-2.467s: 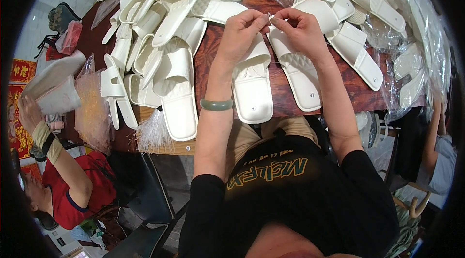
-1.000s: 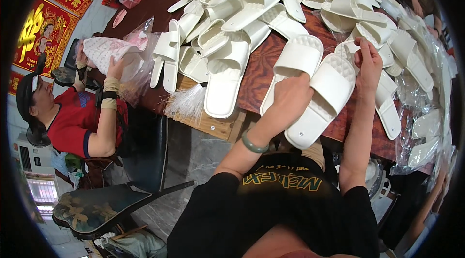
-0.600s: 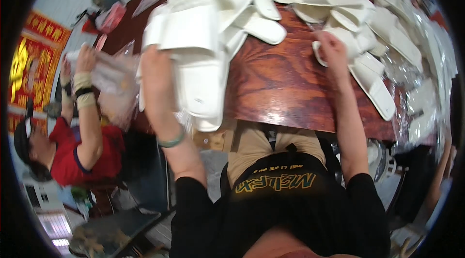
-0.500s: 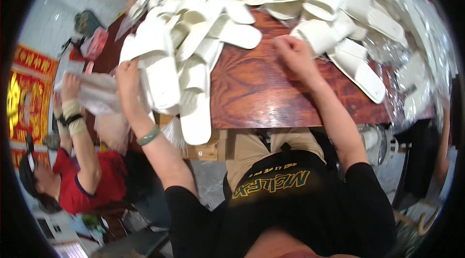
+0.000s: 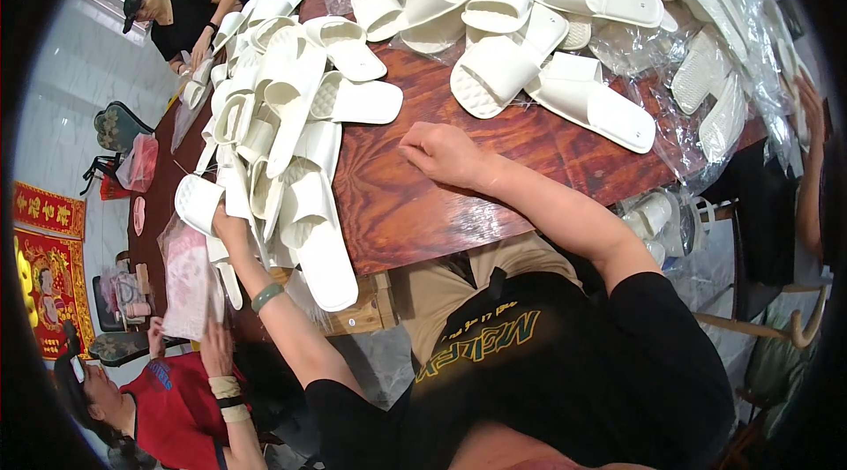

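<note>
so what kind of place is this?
Probably a small workshop where slippers are sorted or packed by hand. Heaps of white slippers cover a long wooden table, clear plastic bags lie at one end, and other people work alongside.

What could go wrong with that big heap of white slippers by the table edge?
The slipper pile overhangs the table edge beside the left hand, so a nudge might tip some off. The right hand rests closed on bare wood, too far away to catch them. A person's bag below could get hit.
</note>
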### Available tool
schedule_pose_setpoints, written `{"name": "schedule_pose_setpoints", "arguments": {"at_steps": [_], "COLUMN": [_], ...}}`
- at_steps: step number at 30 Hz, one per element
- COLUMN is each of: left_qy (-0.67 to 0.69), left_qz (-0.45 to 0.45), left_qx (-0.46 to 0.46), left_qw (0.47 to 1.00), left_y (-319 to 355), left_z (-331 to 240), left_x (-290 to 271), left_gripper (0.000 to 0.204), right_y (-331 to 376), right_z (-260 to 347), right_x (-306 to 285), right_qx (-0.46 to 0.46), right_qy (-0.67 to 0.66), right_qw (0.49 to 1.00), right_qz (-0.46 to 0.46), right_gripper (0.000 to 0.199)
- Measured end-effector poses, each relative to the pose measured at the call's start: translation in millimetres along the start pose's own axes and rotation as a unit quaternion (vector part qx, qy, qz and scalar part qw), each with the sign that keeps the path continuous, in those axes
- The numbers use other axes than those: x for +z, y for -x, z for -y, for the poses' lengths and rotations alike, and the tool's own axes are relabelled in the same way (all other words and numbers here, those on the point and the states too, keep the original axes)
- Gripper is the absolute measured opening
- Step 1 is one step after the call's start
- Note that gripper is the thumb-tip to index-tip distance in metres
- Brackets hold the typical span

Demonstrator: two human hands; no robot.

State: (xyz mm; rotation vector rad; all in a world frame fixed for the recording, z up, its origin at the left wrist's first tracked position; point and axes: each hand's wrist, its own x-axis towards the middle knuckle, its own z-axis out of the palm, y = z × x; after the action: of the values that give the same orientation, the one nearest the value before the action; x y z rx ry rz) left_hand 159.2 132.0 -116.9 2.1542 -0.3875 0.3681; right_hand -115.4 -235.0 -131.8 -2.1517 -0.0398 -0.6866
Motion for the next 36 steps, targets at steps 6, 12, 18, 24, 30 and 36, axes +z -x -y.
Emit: {"name": "schedule_pose_setpoints", "arguments": {"at_steps": [6,12,18,24,30,36], "left_qy": [-0.185,-0.308,-0.023,-0.034,0.34,0.514], "left_qz": [0.022,-0.048,-0.077,-0.053,-0.036,0.131], "left_qx": [-0.031,-0.001,-0.006,0.149,0.037,0.079], "left_qw": [0.982,0.95,0.997,0.987,0.939,0.844], "left_y": [26.7,76.9,135.7,174.5,217.4,235.2], "left_z": [-8.2,-58.4,-185.3,-216.4,-236.0,-247.9], "left_x": [-16.8,-43.6,-68.5,-22.7,-45.2,-57.5], "left_gripper": [0.038,0.035,0.034,0.027,0.029,0.044], "right_y": [7.3,5.1,-67.9,-136.4,-131.4,-146.3], "right_z": [-2.0,2.6,9.9,-58.7,-51.2,-50.4], "right_x": [2.4,-1.6,-62.4,-107.1,-97.8,-129.9], "right_qx": [-0.024,-0.064,-0.057,0.065,-0.047,-0.003], "right_qy": [0.05,0.072,0.356,0.54,0.308,0.082], "right_qw": [0.997,0.994,0.927,0.839,0.942,0.98], "right_qz": [0.044,0.053,-0.105,-0.015,-0.126,-0.182], "right_gripper": [0.015,0.013,0.035,0.044,0.015,0.025]}}
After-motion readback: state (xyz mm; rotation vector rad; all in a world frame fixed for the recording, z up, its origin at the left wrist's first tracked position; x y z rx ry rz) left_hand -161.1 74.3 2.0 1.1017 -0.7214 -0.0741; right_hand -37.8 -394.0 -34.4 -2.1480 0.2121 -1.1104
